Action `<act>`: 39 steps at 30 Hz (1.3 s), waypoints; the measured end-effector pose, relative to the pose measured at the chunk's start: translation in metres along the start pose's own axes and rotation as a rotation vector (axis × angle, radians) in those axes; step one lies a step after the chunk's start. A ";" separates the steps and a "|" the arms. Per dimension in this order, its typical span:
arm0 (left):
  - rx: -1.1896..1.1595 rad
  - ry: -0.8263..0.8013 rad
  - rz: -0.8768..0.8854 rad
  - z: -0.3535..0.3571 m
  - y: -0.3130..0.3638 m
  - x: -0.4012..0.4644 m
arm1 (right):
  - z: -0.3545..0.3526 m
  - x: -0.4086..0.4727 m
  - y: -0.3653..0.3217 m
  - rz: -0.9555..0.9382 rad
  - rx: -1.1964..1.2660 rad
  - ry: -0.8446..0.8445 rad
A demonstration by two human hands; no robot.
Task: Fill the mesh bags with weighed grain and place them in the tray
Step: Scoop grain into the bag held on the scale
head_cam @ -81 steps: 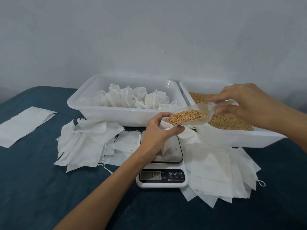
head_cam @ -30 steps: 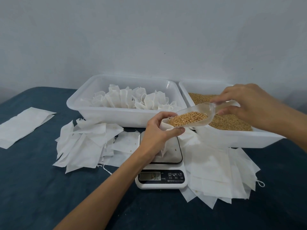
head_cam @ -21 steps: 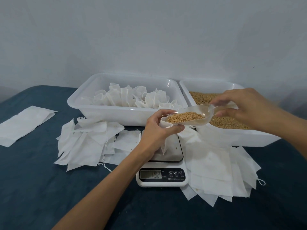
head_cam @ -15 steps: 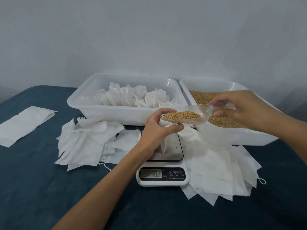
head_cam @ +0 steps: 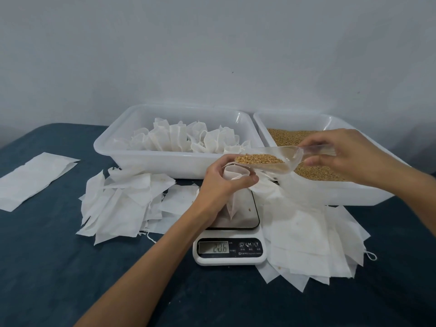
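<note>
— Mesh bag (head_cam: 232,185): where is it against the scale (head_cam: 230,232)?

— Standing on the scale's steel plate, mouth up, its lower point touching the plate. The left hand (head_cam: 221,182) curls round its upper part: the thumb (head_cam: 245,178) lies across the near side of the open rim, the other fingers wrap the far side, so the mouth sits inside that ring of fingers.

— And going left to right from there?

— Far left of the scale a flat white sheet (head_cam: 33,180) lies on the dark blue table (head_cam: 70,267). Nearer, just left of the scale, a loose heap of empty bags (head_cam: 122,206). Behind the scale, to its left, a white tray (head_cam: 165,161) holds filled bags (head_cam: 184,140). The display reads 20.6.

— The scoop?

— A clear scoop (head_cam: 271,159) hangs above the scale with its lip over the bag's mouth, grain (head_cam: 257,159) heaped in its front half. The right hand (head_cam: 342,154) pinches its handle between thumb and fingertips, above and right of the scale.

— Further right?

— A second white tray of grain (head_cam: 354,194) behind and right of the scale, and a fan of empty bags (head_cam: 311,244) spread beside the scale, partly under that tray.
</note>
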State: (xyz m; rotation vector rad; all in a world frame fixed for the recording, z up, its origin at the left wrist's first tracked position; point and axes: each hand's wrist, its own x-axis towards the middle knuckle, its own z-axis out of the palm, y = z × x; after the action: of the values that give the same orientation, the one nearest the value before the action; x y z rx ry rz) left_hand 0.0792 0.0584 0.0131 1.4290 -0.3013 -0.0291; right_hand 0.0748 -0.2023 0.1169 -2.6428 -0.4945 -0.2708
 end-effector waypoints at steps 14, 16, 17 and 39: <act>0.064 -0.128 -0.054 -0.012 -0.004 0.007 | 0.013 0.024 0.080 0.467 -0.130 0.003; 0.067 -0.127 -0.013 -0.012 -0.007 0.008 | 0.020 0.030 0.089 0.528 -0.208 -0.054; 0.063 -0.124 0.004 -0.012 -0.009 0.008 | 0.024 0.032 0.092 0.555 -0.238 -0.084; -0.105 0.343 0.224 -0.039 0.049 0.061 | 0.082 0.013 -0.011 0.091 0.431 0.666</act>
State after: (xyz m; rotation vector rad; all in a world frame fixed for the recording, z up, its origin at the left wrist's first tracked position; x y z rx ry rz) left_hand 0.1386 0.0912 0.0682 1.2635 -0.1717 0.3738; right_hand 0.0912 -0.1525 0.0521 -1.9912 -0.1769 -0.8662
